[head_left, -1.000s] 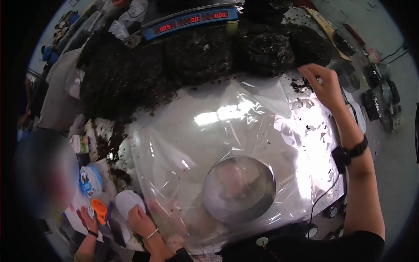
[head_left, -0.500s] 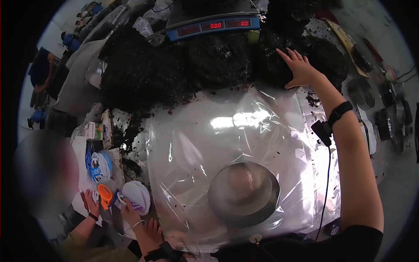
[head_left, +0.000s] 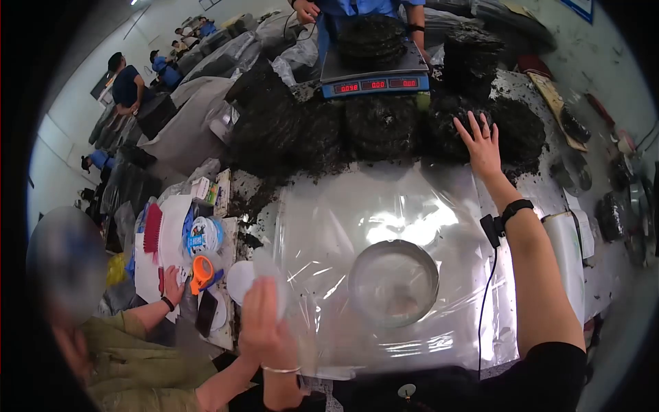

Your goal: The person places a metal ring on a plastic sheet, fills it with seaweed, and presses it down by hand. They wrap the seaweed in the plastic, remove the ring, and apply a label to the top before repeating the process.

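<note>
My right hand [head_left: 482, 145] rests with spread fingers on a dark, flaky round stack [head_left: 446, 130] that looks like dried seaweed. My left hand [head_left: 280, 347], with a bangle at its wrist, is raised and smeared by motion. A thin white round sheet [head_left: 270, 269] appears at its fingertips. Another person's hand [head_left: 252, 333] overlaps it, so the grip is partly hidden. A white disc [head_left: 239, 281] lies just beside them. In front of me a metal ring [head_left: 357, 285] lies on a clear plastic sheet [head_left: 322, 220].
A digital scale [head_left: 375, 86] bears a dark stack [head_left: 371, 41], with a person behind it. Orange-handled scissors or a tape holder [head_left: 202, 273], a phone [head_left: 206, 312] and a red brush [head_left: 152, 228] lie at left, near a co-worker's hand [head_left: 172, 285]. A cable [head_left: 489, 302] hangs from my right wrist.
My view has tilted up, showing more of the room and the loaded scale. My left hand has come up from the white discs at the left. My right hand stays on the dark stack.
</note>
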`<act>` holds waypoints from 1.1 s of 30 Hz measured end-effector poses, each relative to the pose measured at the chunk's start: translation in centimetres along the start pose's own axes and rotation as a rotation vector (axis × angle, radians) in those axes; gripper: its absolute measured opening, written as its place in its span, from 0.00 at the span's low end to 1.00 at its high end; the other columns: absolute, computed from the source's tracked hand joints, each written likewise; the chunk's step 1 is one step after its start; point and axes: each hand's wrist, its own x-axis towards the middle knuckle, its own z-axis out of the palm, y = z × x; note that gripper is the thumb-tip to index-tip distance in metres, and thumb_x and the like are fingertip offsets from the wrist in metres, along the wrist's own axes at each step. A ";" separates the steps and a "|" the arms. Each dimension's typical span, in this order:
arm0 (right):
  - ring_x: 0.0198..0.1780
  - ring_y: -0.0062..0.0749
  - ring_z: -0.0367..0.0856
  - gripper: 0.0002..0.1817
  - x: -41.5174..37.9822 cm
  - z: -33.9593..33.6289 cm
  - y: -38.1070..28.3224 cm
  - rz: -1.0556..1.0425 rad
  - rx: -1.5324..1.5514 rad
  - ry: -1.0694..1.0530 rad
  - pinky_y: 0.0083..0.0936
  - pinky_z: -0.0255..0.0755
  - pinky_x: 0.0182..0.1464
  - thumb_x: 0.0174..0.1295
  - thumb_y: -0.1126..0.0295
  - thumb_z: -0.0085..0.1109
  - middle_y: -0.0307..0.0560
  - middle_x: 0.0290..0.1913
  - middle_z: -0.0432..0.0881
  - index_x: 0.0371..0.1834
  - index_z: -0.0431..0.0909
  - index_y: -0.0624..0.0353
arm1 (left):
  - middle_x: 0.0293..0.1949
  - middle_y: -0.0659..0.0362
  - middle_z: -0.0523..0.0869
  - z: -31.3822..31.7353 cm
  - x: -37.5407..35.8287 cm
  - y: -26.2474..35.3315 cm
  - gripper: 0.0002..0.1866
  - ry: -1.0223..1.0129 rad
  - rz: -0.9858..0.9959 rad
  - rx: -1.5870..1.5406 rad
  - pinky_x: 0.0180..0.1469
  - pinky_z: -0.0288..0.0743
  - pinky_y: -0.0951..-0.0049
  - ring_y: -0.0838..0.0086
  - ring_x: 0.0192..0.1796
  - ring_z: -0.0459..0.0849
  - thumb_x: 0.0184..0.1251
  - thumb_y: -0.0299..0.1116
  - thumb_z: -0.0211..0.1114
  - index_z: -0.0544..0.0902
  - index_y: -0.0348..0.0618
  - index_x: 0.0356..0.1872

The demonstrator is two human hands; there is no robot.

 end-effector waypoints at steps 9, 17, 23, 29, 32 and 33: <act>0.81 0.45 0.59 0.43 -7.6 -20.4 -5.2 -0.235 0.185 0.169 0.47 0.51 0.83 0.54 0.82 0.54 0.43 0.80 0.64 0.77 0.71 0.35 | 0.63 0.55 0.82 14.1 -6.0 8.7 0.27 -0.242 0.380 -0.191 0.76 0.64 0.48 0.59 0.69 0.77 0.63 0.30 0.67 0.81 0.55 0.66; 0.67 0.34 0.70 0.35 -16.0 -28.1 -14.4 -0.320 0.374 0.034 0.29 0.56 0.68 0.60 0.72 0.54 0.39 0.79 0.69 0.73 0.76 0.26 | 0.50 0.48 0.87 10.1 -6.7 6.3 0.14 -0.058 0.124 -0.526 0.68 0.75 0.52 0.56 0.56 0.84 0.71 0.38 0.66 0.84 0.36 0.44; 0.65 0.42 0.69 0.43 -20.5 -24.8 -18.8 -0.386 0.591 -0.401 0.41 0.64 0.69 0.54 0.74 0.64 0.44 0.79 0.66 0.78 0.70 0.33 | 0.51 0.50 0.81 7.2 -4.4 3.8 0.42 -0.327 -0.241 -0.833 0.41 0.78 0.66 0.63 0.41 0.84 0.54 0.40 0.82 0.71 0.42 0.69; 0.62 0.56 0.76 0.62 -13.8 -23.2 -17.2 -0.322 0.865 -0.749 0.47 0.77 0.61 0.31 0.57 0.89 0.57 0.70 0.69 0.76 0.63 0.47 | 0.62 0.34 0.73 11.1 2.3 7.1 0.77 -1.148 0.047 -0.152 0.57 0.83 0.52 0.42 0.54 0.86 0.27 0.54 0.91 0.50 0.44 0.81; 0.55 0.56 0.83 0.59 -12.6 -20.6 -19.9 -0.303 0.577 -0.972 0.44 0.86 0.47 0.27 0.59 0.91 0.58 0.61 0.71 0.67 0.62 0.58 | 0.65 0.33 0.72 14.9 0.9 7.0 0.79 -1.197 0.028 -0.129 0.53 0.86 0.58 0.45 0.52 0.88 0.22 0.54 0.93 0.50 0.45 0.79; 0.52 0.52 0.85 0.57 -13.3 -20.5 -21.4 -0.325 0.389 -0.979 0.37 0.87 0.43 0.29 0.60 0.91 0.57 0.63 0.70 0.65 0.62 0.59 | 0.64 0.34 0.73 15.5 -0.9 7.4 0.79 -1.193 -0.002 -0.081 0.53 0.87 0.60 0.45 0.52 0.88 0.22 0.53 0.93 0.49 0.44 0.80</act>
